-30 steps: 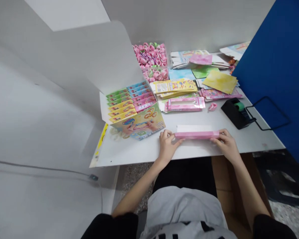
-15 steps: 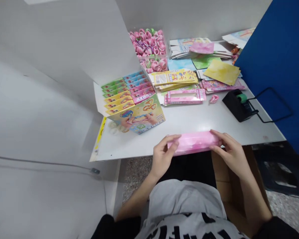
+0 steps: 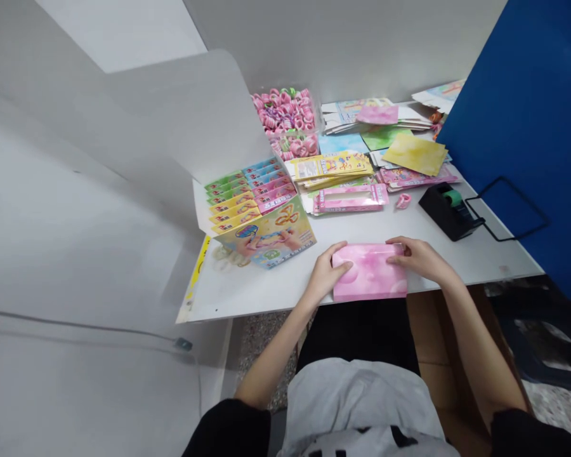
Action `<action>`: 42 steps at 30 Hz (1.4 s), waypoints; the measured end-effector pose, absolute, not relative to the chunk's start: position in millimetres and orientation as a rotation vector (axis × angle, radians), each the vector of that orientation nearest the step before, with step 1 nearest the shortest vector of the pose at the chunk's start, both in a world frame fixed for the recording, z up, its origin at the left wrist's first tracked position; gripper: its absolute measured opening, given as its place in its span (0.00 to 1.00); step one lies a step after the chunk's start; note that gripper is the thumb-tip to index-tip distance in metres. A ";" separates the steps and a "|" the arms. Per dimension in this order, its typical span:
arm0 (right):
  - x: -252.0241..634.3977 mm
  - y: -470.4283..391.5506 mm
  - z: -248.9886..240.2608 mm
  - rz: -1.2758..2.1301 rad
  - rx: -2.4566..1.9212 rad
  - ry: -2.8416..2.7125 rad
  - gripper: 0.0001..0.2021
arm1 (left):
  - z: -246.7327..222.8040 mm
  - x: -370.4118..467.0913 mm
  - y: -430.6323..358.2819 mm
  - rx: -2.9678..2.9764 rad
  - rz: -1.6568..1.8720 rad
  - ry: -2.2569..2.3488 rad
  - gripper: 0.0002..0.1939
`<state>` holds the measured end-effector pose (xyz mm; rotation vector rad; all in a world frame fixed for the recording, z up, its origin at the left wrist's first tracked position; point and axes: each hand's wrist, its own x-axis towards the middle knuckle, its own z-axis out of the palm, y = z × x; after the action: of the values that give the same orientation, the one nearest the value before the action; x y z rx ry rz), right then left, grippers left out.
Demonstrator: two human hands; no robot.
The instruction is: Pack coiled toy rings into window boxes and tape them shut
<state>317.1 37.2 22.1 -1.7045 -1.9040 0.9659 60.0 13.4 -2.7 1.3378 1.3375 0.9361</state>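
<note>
A pink patterned card (image 3: 371,279) lies nearly flat at the table's front edge, with its broad face up. My left hand (image 3: 330,270) grips its left side, thumb on top. At its upper right, my right hand (image 3: 416,259) pinches the card between thumb and fingers. Beyond the hands are a pink box with a window (image 3: 351,198) and a small pink coiled band (image 3: 403,201). To the left, an open display box (image 3: 271,241) holds rows of green, yellow, blue and pink packets.
Behind stand clear bins of pink coiled bands (image 3: 285,114). Yellow boxes (image 3: 333,166), yellow sheets (image 3: 416,153) and flat printed cartons lie at the back. A black tape dispenser (image 3: 450,212) sits right, beside a blue partition (image 3: 518,127).
The pink card, earlier rolled or folded into a narrow strip, now shows a wider flat face. Both hands have moved closer together. The camera view has shifted slightly.
</note>
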 end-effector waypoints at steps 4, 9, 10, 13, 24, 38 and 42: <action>309.3 37.9 12.8 0.871 -1.743 -1.935 0.22 | -8.3 61.2 17.3 1.616 0.804 1.601 0.25; 308.5 33.8 3.9 0.908 -1.682 -1.934 0.19 | -10.9 67.7 15.7 1.684 0.778 1.678 0.19; 306.9 32.0 2.7 0.869 -1.696 -1.912 0.17 | -11.6 69.5 15.0 1.711 0.775 1.694 0.18; 298.1 24.7 -1.9 0.660 -1.779 -1.816 0.15 | -16.1 75.1 12.1 1.828 0.778 1.803 0.17; 294.7 7.3 -25.4 0.346 -1.696 -1.981 0.14 | -45.5 88.4 1.9 2.479 0.890 2.100 0.20; 290.6 -17.9 -23.6 0.305 -1.728 -2.126 0.25 | -28.9 88.9 1.9 2.335 0.769 1.857 0.07; 301.4 -32.6 -25.9 0.343 -1.558 -2.233 0.34 | -27.2 77.2 -10.1 2.459 0.984 1.694 0.13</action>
<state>301.4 -32.6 -25.9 -1.5580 -2.2331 0.3429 77.2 -10.1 -27.2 2.4592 1.6938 0.9842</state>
